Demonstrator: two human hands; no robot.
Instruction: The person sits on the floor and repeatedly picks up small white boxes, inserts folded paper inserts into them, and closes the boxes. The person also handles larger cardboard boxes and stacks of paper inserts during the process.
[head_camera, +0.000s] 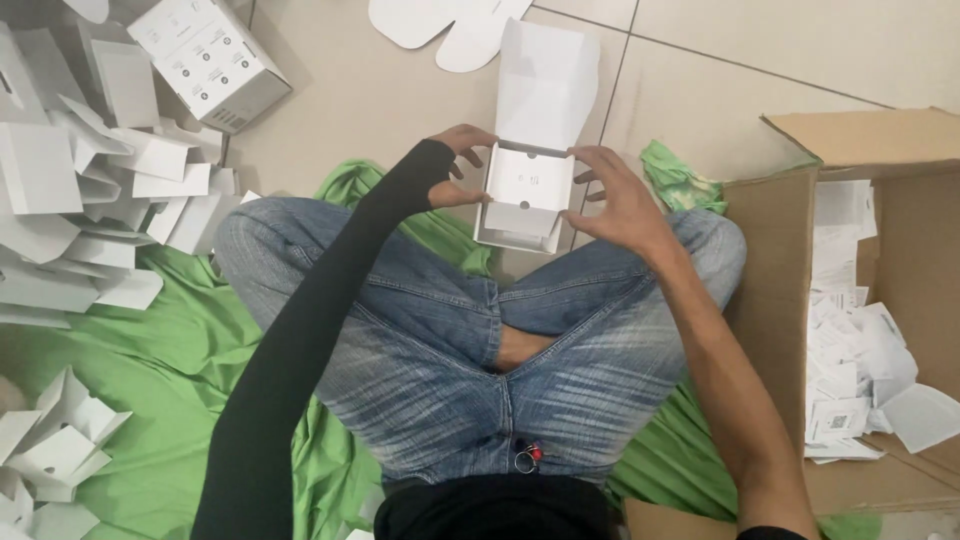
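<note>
At 9 o'clock I see heap of flat-folded white cardboard cartons (90, 190) on green cloth (150, 350). My left hand (455, 165), black-sleeved, curls fingers round left edge of small white cardboard box (527, 195), thumb pressing its side. Box sits at 12 o'clock past my crossed knees, lid flap standing open. My right hand (620, 200) spreads wide, fingertips touching box's right edge. At 3 o'clock, open brown corrugated carton (780, 270) holds loose white paper leaflets (850, 350).
</note>
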